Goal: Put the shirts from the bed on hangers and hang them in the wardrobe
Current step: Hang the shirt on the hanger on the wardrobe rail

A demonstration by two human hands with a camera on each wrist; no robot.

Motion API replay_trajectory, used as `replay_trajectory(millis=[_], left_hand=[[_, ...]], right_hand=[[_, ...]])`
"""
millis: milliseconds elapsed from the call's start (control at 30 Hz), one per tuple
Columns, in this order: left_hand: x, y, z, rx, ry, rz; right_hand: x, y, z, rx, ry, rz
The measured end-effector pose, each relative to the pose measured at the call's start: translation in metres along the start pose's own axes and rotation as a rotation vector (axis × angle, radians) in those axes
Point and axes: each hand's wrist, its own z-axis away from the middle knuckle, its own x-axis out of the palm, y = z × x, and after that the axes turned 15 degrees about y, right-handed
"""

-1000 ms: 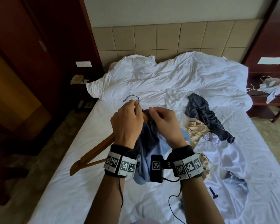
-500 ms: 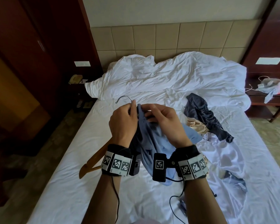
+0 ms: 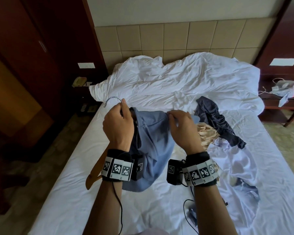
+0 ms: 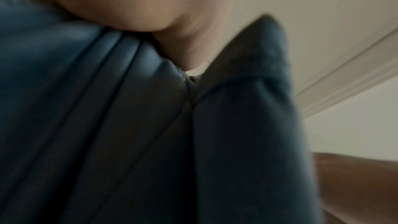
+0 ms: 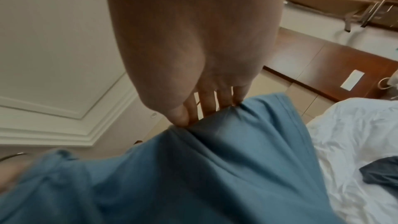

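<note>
Spreading apart, hands point(image 3: 149, 126) now stretch blue shirt point(image 3: 153, 141) wider.

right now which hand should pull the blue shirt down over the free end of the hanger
Right. The right hand already pinches the blue shirt at its stretched edge, so it can likely tug it along. The left hand grips the hanger by its hook and steadies it.

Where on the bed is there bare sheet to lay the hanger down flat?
The bare sheet runs along the bed's left edge, left of the left hand and blue shirt. The right half is crowded with the clothes pile; the duvet fills the head end.
</note>
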Motion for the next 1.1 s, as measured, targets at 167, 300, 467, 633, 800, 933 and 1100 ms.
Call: replay_trajectory(millis=[167,300,467,633,800,933,1100], left_hand=[[0.000,-0.005,-0.001,0.003,0.012,-0.015],[-0.003,-0.010,-0.004,-0.006,0.026,-0.032],[0.003,0.001,0.006,0.020,0.013,-0.025],[0.005,0.001,0.008,0.034,0.002,-0.032],[0.001,-0.008,-0.001,-0.024,-0.016,0.031],[0.000,-0.008,-0.004,0.049,-0.063,0.096],[0.004,-0.002,0.002,0.129,-0.159,0.115]], right_hand=[[0.006,-0.020,0.002,0.059,-0.037,-0.154],[0.000,-0.022,0.002,0.061,-0.098,-0.194],[0.014,-0.043,0.012,-0.019,-0.147,-0.214],[0.014,-0.055,0.011,0.038,-0.126,-0.462],[-0.027,-0.027,-0.007,0.040,-0.002,-0.300],[-0.035,-0.001,-0.007,0.016,-0.220,0.026],[-0.024,-0.003,0.003,-0.015,-0.281,0.021]])
